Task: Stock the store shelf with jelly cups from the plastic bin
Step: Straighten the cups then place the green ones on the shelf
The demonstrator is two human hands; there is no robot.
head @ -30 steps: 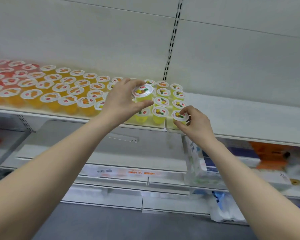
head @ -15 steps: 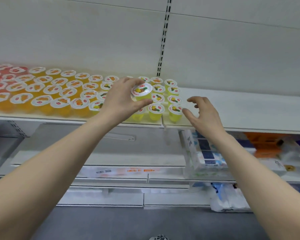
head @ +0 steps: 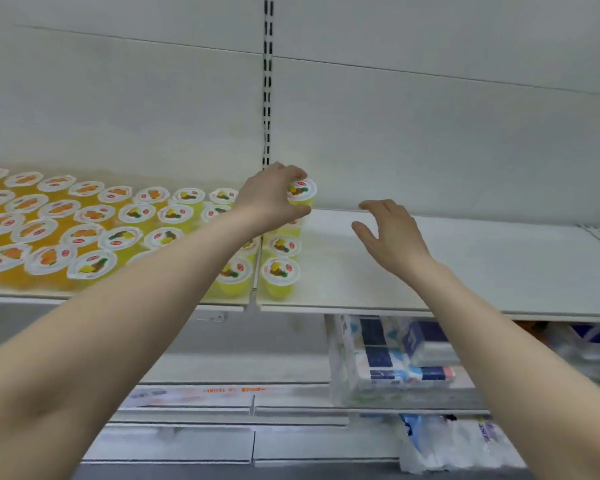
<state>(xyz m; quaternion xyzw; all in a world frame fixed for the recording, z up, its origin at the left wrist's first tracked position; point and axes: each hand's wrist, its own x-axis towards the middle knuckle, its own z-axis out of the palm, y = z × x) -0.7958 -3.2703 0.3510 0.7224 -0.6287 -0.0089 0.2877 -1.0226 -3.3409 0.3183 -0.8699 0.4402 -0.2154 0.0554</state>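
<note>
The left hand (head: 269, 199) pinches a yellow jelly cup (head: 301, 195) by its sides, at the far end of the rightmost column of cups on the shelf (head: 430, 271). To its right the right hand (head: 388, 233) hovers over bare shelf, fingers spread and holding nothing.

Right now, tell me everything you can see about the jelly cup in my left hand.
The jelly cup is small, of translucent yellow plastic, sealed with a white lid printed with yellow and green fruit and a red mark. It is roughly upright, lid tipped toward the camera. The left hand grips it, fingers round the top, thumb beneath. It is at the back of the shelf, behind a column of like cups; its base is hidden.
</note>
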